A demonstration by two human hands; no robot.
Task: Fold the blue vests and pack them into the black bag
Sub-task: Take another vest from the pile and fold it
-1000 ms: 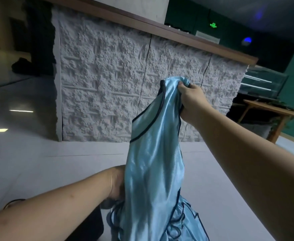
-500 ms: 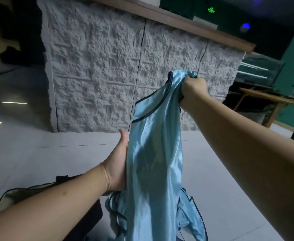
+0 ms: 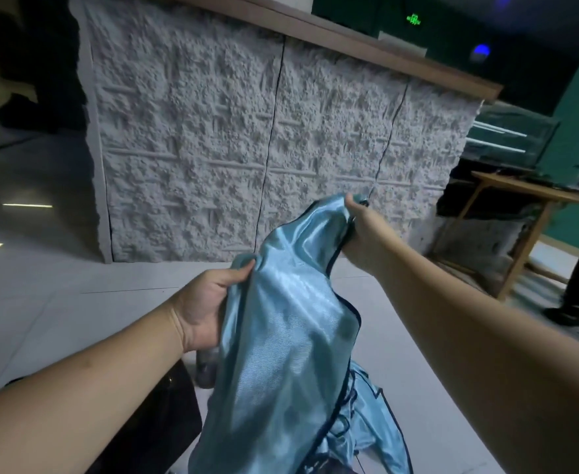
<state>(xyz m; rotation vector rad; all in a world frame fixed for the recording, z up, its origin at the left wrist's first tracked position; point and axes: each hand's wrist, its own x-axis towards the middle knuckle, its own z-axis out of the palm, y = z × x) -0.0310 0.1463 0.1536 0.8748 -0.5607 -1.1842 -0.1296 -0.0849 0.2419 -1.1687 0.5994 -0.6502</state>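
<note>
A: Shiny pale-blue cloth with dark trim: that's the vest (image 3: 291, 323), held up in the air between both hands, its lower part trailing onto more blue vests (image 3: 366, 436) heaped on the floor (image 3: 59, 302).

B: How are the hands set?

A: The right hand (image 3: 363, 230) is closed tight round the top edge, farther out and higher. The left hand (image 3: 209, 302) pinches the near edge between thumb and curled fingers, palm toward the cloth.

B: Which step, would you say?

A: Folding, I'd judge: spreading the vest to find its edges. Next it wants the two held edges brought together so the halves lie flat.

B: And the bag?

A: A black shape (image 3: 158, 415) under the left forearm is probably the bag, though most of it is hidden. Behind stands a rough white stone-faced counter (image 3: 247, 148).
</note>
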